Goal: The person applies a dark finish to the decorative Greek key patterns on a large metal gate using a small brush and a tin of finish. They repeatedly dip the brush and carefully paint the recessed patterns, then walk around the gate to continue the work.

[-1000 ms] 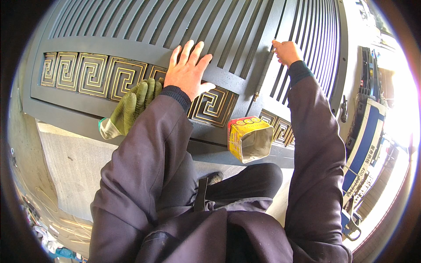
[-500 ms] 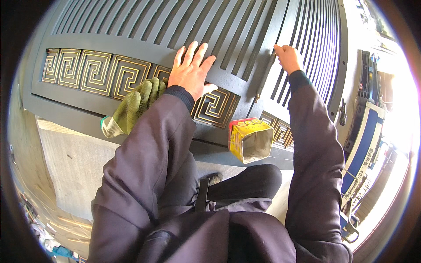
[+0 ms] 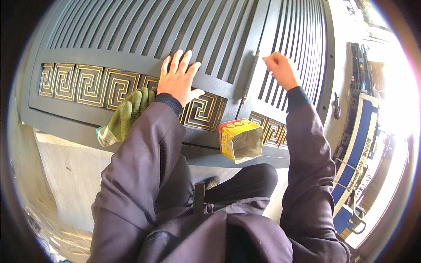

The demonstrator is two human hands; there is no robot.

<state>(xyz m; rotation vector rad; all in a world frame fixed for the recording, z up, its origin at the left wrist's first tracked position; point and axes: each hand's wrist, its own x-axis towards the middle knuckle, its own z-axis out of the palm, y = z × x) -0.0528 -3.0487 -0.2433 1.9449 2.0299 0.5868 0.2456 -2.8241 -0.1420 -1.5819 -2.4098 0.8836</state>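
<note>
My left hand (image 3: pixel 176 81) lies flat with fingers spread on a dark grey metal gate panel (image 3: pixel 103 56), just above its band of gold-edged key-pattern squares (image 3: pixel 91 85). My right hand (image 3: pixel 284 72) is closed, thumb and fingers drawn together, a little to the right of a long slim hinge (image 3: pixel 251 79) at the seam between two panels. Whatever its fingers may hold is too small or hidden to tell. Beside my left wrist, a green-coated work glove (image 3: pixel 125 116) rests on the panel. A cut-open yellow and red tin (image 3: pixel 230 142) sits near the panel's close edge.
At the right stands a blue and white machine or cart (image 3: pixel 359 140) with a bent metal handle. A small dark metal part (image 3: pixel 336 106) lies beyond the right panel's edge. A pale board (image 3: pixel 66 175) is below the panel at the left.
My right hand has come away from the hinge's upper end, toward me and to the right. My left hand stays on the panel; the whole view has shifted slightly.
</note>
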